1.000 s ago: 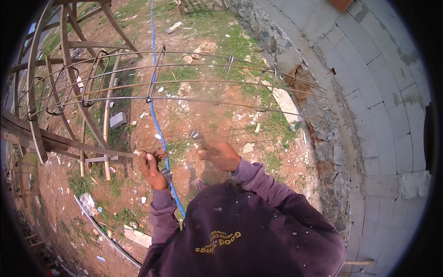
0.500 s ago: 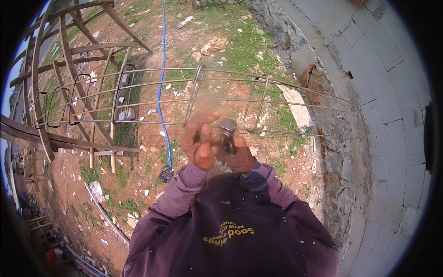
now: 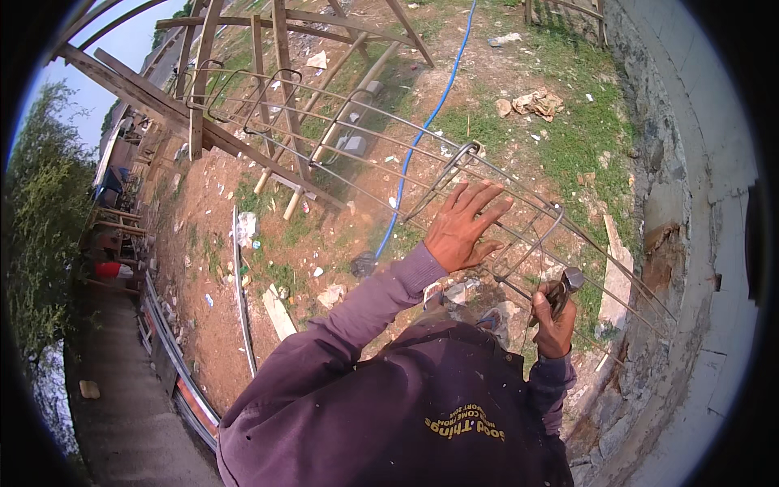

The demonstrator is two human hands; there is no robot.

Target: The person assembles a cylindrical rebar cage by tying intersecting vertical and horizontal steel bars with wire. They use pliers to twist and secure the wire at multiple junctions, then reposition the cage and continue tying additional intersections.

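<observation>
A long steel rebar cage (image 3: pixel 414 126) of thin rods and rectangular stirrups runs slantwise from the far left to the lower right. My left hand (image 3: pixel 464 229) is open with spread fingers, reaching over the rods between a bundled stirrup (image 3: pixel 442 180) and another stirrup (image 3: pixel 552 231). Whether its palm touches the steel I cannot tell. At the cage's near right side, my right hand (image 3: pixel 555 331) is closed round a pair of pincers (image 3: pixel 571 281), their rounded metal head pointing up. The handles are mostly hidden in the fist.
Wooden trestles (image 3: pixel 280 73) prop the cage's far end. A blue hose (image 3: pixel 438 109) passes beneath it over dirt and grass with scattered litter. On the right stands a block wall (image 3: pixel 722 268) with a rough stone base. Metal strips (image 3: pixel 243 284) lie at left.
My view has turned, so the cage now slants. My hands, close together before, have parted: the left has opened flat over the rods, and the right has shifted right with the pincers.
</observation>
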